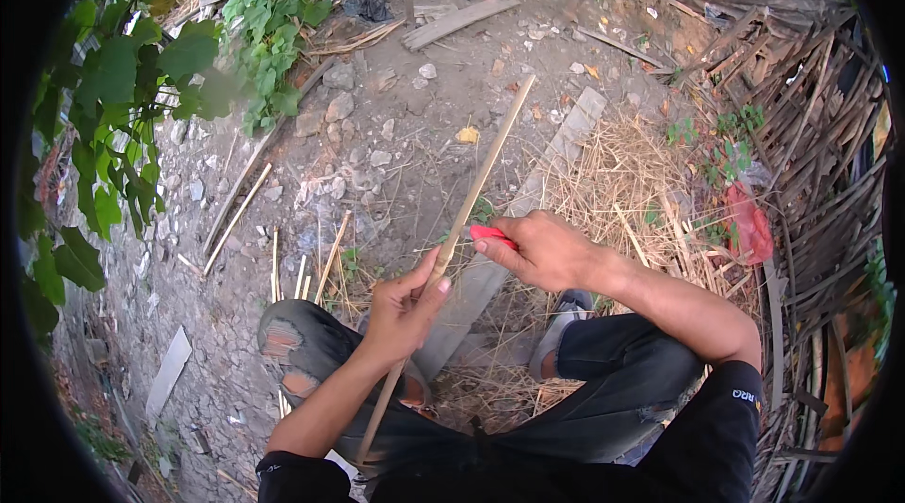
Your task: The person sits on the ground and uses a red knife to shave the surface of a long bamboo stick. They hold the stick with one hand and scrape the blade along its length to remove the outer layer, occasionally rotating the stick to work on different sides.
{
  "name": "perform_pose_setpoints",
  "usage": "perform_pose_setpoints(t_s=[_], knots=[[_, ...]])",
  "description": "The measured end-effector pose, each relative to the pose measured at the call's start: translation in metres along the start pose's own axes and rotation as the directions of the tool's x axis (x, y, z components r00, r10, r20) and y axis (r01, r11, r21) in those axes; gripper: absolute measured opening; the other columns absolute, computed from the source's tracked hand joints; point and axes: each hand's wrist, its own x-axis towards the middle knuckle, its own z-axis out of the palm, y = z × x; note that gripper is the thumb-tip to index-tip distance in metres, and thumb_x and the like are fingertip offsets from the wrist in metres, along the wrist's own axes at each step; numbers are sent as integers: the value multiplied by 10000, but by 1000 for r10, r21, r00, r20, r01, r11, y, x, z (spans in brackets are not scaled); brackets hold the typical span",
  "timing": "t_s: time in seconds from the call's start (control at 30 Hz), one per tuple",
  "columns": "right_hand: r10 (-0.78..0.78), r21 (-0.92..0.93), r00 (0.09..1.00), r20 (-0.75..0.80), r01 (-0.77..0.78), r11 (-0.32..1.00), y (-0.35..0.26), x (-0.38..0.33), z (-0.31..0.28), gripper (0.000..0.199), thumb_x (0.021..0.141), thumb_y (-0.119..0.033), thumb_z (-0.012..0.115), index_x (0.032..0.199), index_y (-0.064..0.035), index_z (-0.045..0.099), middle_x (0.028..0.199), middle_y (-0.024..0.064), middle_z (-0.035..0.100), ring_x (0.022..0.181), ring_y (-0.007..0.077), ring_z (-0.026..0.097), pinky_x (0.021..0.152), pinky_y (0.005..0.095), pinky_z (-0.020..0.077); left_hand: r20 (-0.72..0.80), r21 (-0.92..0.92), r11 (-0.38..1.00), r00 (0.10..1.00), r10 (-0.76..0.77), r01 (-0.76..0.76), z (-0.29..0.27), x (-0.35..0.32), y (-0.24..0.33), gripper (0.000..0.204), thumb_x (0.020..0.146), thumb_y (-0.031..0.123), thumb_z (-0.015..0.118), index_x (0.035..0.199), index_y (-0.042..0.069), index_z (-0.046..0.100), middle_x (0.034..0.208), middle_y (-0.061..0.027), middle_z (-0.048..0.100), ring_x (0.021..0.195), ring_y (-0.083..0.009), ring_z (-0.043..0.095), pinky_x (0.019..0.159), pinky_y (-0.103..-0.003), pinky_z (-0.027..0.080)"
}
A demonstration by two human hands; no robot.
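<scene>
A long, pale bamboo strip (492, 159) slants across the middle, its upper end far out over the ground and its lower end by my lap. My left hand (407, 310) is closed around it below its middle, the thumb lying along one side. Just to the right of the strip, my right hand (551, 250) grips a red-handled knife (490, 235). The handle's front end is close to the strip; its blade is hard to make out, and I cannot tell whether it touches. Most of the handle is hidden in my fingers.
A grey wooden plank (570, 133) runs between my feet. Straw-like shavings (622, 178) lie to its right. Several thin strips (332, 258) lie by my left knee. Stacked split wood (811, 135) and a red plastic bag (749, 225) are at right, leafy vines (113, 79) at left.
</scene>
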Motion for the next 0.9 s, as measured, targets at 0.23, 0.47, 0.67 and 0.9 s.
perform_pose_setpoints(t_s=[0.23, 0.47, 0.67, 0.9], knots=[[41, -95, 994, 105, -31, 995, -14, 11, 19, 575, 1054, -520, 473, 975, 10, 680, 786, 271, 692, 817, 486, 691, 759, 572, 535, -39, -12, 1000, 999, 14, -15, -10, 4, -19, 482, 1026, 101, 649, 1490, 38, 532, 749, 93, 516, 638, 16, 410, 552, -193, 316], [405, 160, 804, -435, -374, 914, 99, 46, -47, 772, 1059, -610, 386, 797, 68, 646, 743, 300, 643, 731, 451, 657, 756, 522, 510, 51, 51, 995, 995, -92, 89, -13, -18, -6, 480, 1040, 85, 617, 1502, 19, 505, 583, 73, 453, 466, -1, 377, 441, -207, 275], [416, 282, 697, -584, -306, 909, 135, 11, -53, 718, 1063, -586, 413, 788, 54, 588, 643, 202, 551, 645, 314, 519, 700, 454, 458, 57, -7, 1000, 998, -26, 26, -18, -13, -6, 487, 1026, 86, 648, 1493, 27, 522, 713, 98, 526, 575, 14, 403, 503, -194, 301], [47, 104, 959, -280, -18, 994, 21, 4, -33, 575, 1071, -464, 476, 844, 43, 625, 622, 213, 560, 606, 363, 581, 632, 492, 466, 125, -248, 963, 989, -74, 103, -17, -7, -9, 493, 1094, 189, 535, 1558, 61, 427, 655, 77, 383, 503, -23, 324, 452, -222, 255]])
